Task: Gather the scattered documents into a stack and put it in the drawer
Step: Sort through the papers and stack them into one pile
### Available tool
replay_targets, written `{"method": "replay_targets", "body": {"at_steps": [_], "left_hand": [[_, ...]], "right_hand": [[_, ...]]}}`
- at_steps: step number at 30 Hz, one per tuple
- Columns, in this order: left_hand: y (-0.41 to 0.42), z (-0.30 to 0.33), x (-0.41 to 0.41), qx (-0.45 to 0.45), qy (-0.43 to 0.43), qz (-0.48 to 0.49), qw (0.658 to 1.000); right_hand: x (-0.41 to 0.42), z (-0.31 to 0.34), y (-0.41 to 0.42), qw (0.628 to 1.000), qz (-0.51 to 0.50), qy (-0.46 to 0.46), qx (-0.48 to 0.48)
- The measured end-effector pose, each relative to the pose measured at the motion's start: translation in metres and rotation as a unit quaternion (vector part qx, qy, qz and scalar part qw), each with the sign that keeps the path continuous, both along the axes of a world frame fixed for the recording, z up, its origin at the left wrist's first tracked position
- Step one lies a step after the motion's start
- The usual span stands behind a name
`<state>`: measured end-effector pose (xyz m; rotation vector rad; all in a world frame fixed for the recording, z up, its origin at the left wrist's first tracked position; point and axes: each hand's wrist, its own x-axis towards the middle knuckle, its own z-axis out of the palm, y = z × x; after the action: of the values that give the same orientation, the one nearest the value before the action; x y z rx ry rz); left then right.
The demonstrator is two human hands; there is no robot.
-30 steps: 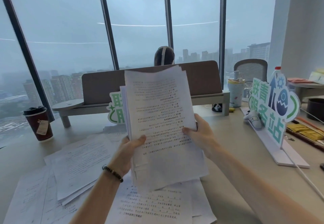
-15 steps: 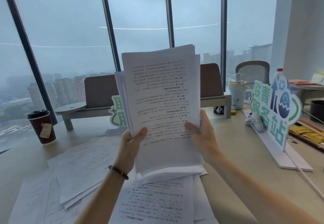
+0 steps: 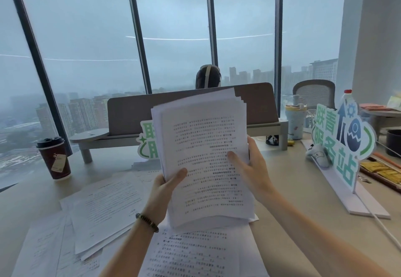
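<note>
Nearest, loose sheets point(image 3: 195, 257) lie flat on the desk point(image 3: 303, 192), with more sheets fanned out to the left point(image 3: 104, 209). Above them both hands hold the stack point(image 3: 206, 153) nearly upright, its bottom edge just over the near sheets, though whether it touches them cannot be told. The left hand point(image 3: 165, 186) grips the stack's lower left edge: its thumb lies across the printed front page and its fingers are hidden behind the paper. The right hand point(image 3: 251, 168) holds the right edge, thumb pressed on the front page, fingers point(image 3: 252, 144) curled round the edge toward the back. The stack's top corners are uneven, sheets stepping out at the upper right.

Further left stands a cup point(image 3: 54, 157) with a black lid. To the right a green sign point(image 3: 340, 144) stands on a white base. Behind the stack runs a grey divider point(image 3: 130, 114), then the windows.
</note>
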<state>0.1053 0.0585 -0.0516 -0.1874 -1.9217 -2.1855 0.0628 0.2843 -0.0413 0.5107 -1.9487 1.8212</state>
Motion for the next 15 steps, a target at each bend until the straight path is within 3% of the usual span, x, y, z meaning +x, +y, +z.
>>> {"method": "replay_targets", "body": {"at_steps": [9,15], "left_hand": [[0.001,-0.001,0.002,0.025,0.021,-0.024,0.999],[0.003,0.001,0.005,0.071,0.046,-0.057,0.995]], "right_hand": [[0.000,0.033,-0.001,0.997,0.022,0.065,-0.027],[0.002,-0.006,-0.010,0.998,0.038,-0.007,-0.046]]}}
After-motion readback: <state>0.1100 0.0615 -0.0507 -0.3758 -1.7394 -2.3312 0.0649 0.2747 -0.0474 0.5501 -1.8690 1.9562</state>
